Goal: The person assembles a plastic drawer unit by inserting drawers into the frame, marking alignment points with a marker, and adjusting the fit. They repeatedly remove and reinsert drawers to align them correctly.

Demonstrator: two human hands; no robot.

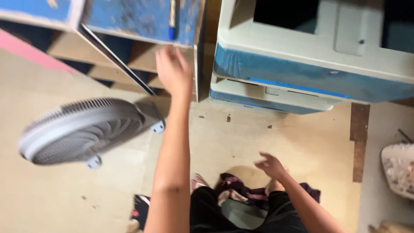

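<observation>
Pale, scuffed flooring (241, 142) fills most of the view from above, marked with a few dark chips and a brown strip of bare board at the right. Nearest the camera, the person's dark shorts (267, 218) and a crumpled dark patterned cloth (235, 187) lie at the bottom edge.

Just above the cloth, the right hand (271, 165) hangs low over the floor, fingers loosely curled and a little apart, holding nothing and touching nothing that can be made out; motion blur softens it.

At the left, a round grey floor fan (82, 131) lies tilted on its small feet, its grille facing up and toward the camera, well apart from both hands.

Farther off, the left arm stretches straight up the middle of the view. The left hand (173, 71) is open, fingers spread and slightly bent, at the lower edge of a worn blue cabinet (142, 19). Whether the fingertips touch the cabinet's edge cannot be told through the blur. A thin dark-edged panel (116, 60) slants down from the cabinet beside the hand, and plain wooden shelves (73, 49) show beneath it.

Right of the cabinet stands a white and blue box-like machine (310, 71) with a lighter tray at its base, apart from the hand. At the far right edge, a whitish speckled object (399, 168) sits on the floor, only partly visible.
</observation>
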